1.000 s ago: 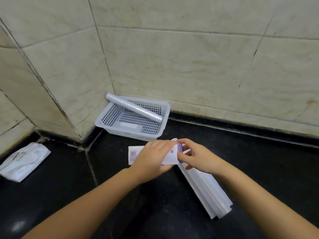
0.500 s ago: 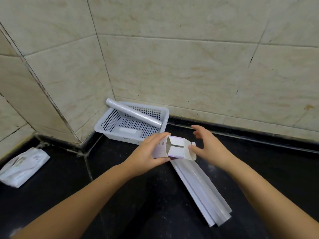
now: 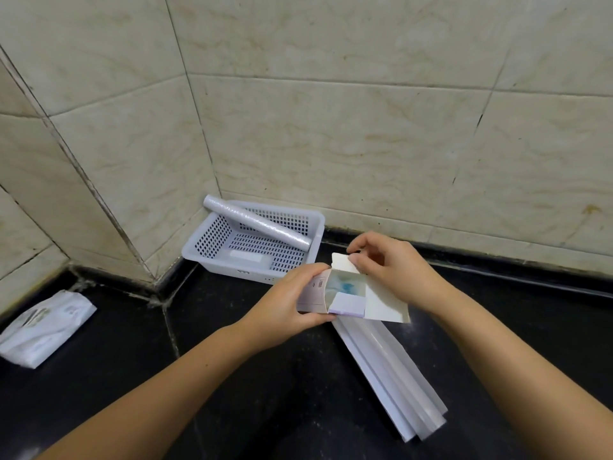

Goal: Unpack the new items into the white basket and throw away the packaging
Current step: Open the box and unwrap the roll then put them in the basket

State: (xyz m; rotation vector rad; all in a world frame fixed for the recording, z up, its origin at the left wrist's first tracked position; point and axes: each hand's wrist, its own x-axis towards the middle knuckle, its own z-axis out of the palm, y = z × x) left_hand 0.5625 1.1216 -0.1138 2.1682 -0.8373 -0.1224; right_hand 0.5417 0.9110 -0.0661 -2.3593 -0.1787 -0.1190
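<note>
your left hand (image 3: 288,302) has its fingers wrapped around the small carton (image 3: 335,293), held above the dark tabletop just in front of the white basket (image 3: 215,234) in the back corner. your right hand (image 3: 389,265) is pinching the top flap between thumb and forefinger. keep the carton steady and level, fold that flap right back, then i'd tip the bluish wrapped thing inside into your palm rather than digging for it. the roll (image 3: 257,222) already lies across the basket, and the long flattened box (image 3: 389,370) lies toward the right. compared with half a second back, the end flaps are folded out and you can see inside; before, your right hand was only reaching in.
</note>
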